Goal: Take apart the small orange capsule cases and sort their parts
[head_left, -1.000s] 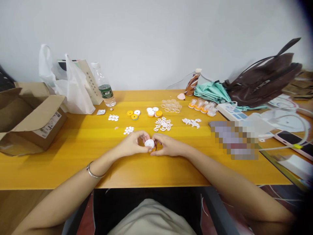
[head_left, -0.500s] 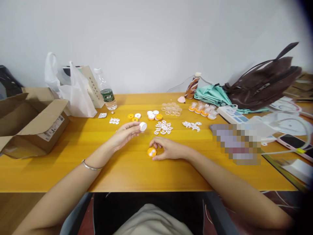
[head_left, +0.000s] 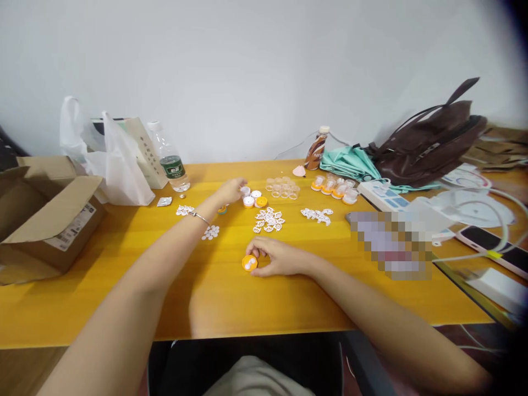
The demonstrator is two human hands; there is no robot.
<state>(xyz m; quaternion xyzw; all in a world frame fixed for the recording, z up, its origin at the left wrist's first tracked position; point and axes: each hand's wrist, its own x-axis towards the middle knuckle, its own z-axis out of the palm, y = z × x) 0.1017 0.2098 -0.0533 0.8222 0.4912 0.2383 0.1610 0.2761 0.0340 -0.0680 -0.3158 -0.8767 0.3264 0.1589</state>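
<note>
- The left hand (head_left: 231, 191) is stretched far forward over the table (head_left: 124, 258), arm nearly straight, a thin metal bracelet (head_left: 201, 217) on the wrist.
- Its fingers are loosely curled at a small white cap (head_left: 245, 191) that lies among the white and orange caps (head_left: 254, 200); whether they grip the cap cannot be told at this size.
- The right hand (head_left: 275, 257) rests on the table near the front edge, palm down, forearm angled in from the right.
- Its thumb and fingers are bent around a round orange cap (head_left: 249, 263), touching its rim; the cap lies flat on the wood with white inserts showing on top.
- The table surface is smooth yellow-orange wood with visible grain.
- Between the two hands lies a heap of flat white cut-out pieces (head_left: 269, 219); a smaller heap (head_left: 210, 232) lies beside the left forearm.
- Clear plastic rings (head_left: 282, 187) sit just behind the caps.
- At the far left stands an open cardboard box (head_left: 45, 217), then a thin white plastic bag (head_left: 111, 165) and a clear water bottle (head_left: 168, 158).
- At the far right a brown leather bag (head_left: 429, 146) slumps on a teal cloth (head_left: 346, 161).
</note>
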